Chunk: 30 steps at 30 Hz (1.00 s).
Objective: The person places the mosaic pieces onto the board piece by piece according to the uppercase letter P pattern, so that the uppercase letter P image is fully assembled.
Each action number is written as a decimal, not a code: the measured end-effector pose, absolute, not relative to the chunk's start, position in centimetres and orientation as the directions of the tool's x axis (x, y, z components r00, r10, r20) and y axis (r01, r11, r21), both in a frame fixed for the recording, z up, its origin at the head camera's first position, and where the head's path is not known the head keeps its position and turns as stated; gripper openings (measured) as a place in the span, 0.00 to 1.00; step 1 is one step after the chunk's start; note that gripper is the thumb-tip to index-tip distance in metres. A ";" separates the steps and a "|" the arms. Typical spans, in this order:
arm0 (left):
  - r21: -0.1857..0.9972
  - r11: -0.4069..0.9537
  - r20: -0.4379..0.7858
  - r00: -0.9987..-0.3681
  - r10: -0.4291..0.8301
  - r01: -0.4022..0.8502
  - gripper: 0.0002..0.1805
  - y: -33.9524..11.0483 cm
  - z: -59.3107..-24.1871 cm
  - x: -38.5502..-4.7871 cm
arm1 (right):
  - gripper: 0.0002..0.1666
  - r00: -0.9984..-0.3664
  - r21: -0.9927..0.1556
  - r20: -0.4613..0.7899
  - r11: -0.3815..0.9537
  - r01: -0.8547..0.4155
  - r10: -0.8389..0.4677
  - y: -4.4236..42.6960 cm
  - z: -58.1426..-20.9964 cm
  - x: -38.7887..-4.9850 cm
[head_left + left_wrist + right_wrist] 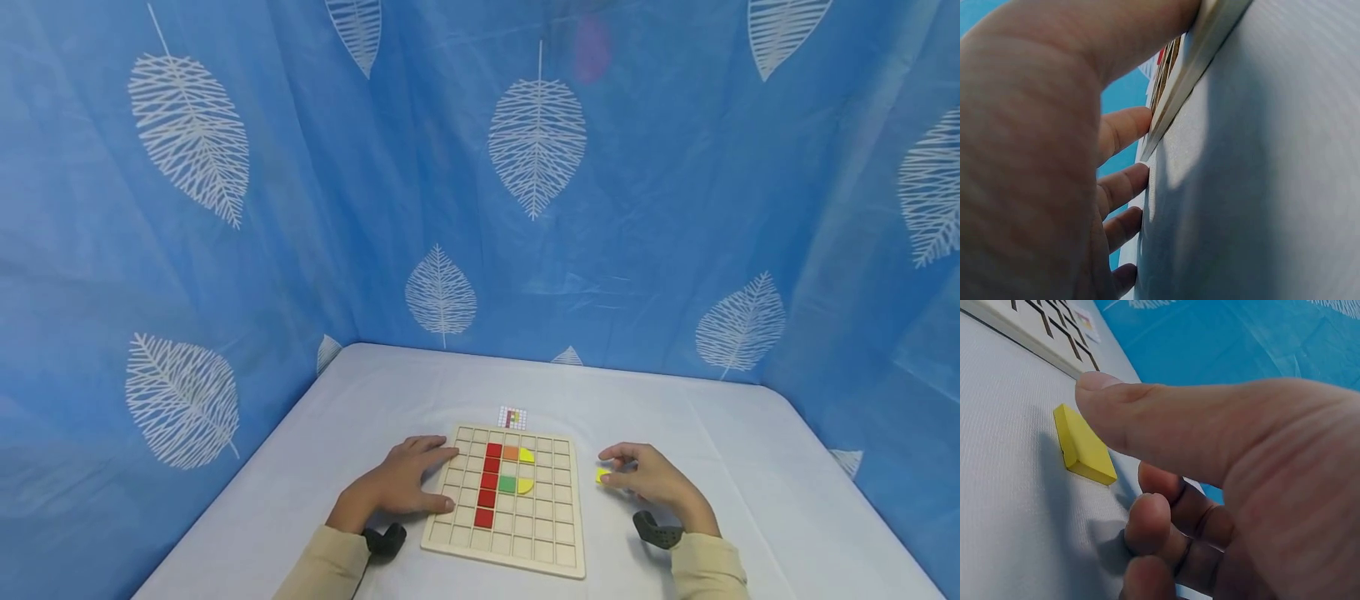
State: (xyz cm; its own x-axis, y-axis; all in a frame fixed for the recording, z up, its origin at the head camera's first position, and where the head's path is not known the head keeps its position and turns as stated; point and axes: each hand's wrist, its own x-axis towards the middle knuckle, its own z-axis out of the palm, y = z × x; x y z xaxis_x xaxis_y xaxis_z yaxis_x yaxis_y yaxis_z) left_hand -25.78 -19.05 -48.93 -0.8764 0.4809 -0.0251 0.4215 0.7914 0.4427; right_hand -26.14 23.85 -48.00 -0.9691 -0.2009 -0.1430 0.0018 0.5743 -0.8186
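A square wooden grid board (pixel 502 562) lies on the white-covered table. Several red square tiles (pixel 489 480) form a column on it. To their right sit an orange tile (pixel 511 452), a green tile (pixel 507 484) and two yellow rounded tiles (pixel 525 486). My left hand (pixel 401 479) rests at the board's left edge, fingers spread and thumb on the frame. Right of the board, my right hand (pixel 648 481) is at a yellow tile (pixel 1088 447), its thumb overlapping the tile in the right wrist view. A gap shows between index fingertip and tile; contact is unclear.
A small printed pattern card (pixel 512 417) lies just beyond the board's far edge. Blue curtains (pixel 525 275) with white leaf prints surround the table (pixel 675 417) at the back and sides. A dark wrist device (pixel 657 531) is on each wrist.
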 end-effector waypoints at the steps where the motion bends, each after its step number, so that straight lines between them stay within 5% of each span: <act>1: 0.443 0.791 -0.024 -0.876 0.481 0.422 0.49 -19.0 -48.9 -25.8 | 0.29 -0.969 -0.820 -0.143 0.573 0.001 -0.204 23.9 -48.1 -26.2; 30: 0.429 0.799 -0.028 -0.878 0.477 0.421 0.50 -19.0 -49.3 -26.0 | 0.20 -0.984 -0.756 -0.130 0.654 0.019 -0.121 22.8 -48.1 -25.9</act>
